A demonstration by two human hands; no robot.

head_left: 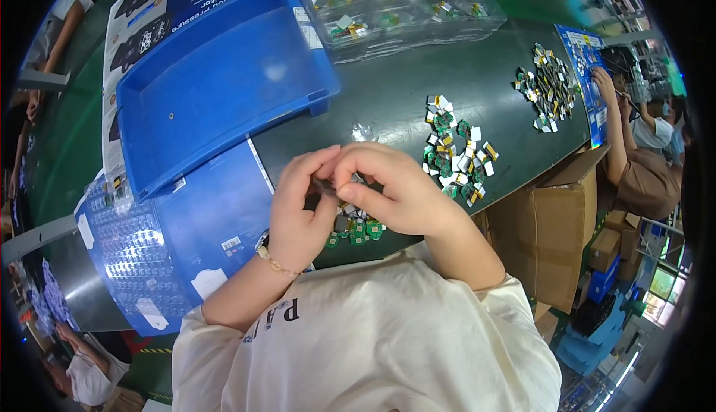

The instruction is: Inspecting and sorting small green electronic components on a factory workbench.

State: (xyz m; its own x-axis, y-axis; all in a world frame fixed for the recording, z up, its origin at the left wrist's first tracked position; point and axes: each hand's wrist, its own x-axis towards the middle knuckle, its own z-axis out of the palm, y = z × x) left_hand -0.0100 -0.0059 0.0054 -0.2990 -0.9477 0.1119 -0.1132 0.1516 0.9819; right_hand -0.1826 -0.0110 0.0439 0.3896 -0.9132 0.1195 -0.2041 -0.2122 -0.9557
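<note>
My left hand (300, 199) and my right hand (393, 187) meet over the dark green table, fingers curled and thumbs close together. Both pinch at something small and dark between them; the fingers cover most of it, so its kind cannot be made out. Just below and partly behind my hands lies a pile of small green circuit boards (362, 231) with white and grey parts. To the right of my right hand is a second loose heap of green circuit boards (461, 155) with white, silver and yellowish pieces. A crumpled bit of clear plastic (363, 131) lies beyond my fingers.
A blue plastic bin (224, 76) stands on printed cardboard at the left. Stacked clear trays (399, 9) holding boards are at the back. Left are a blue sheet (216, 207) and clear blister tray (134, 252). A cardboard box (541, 237) and a co-worker (645, 173) are right.
</note>
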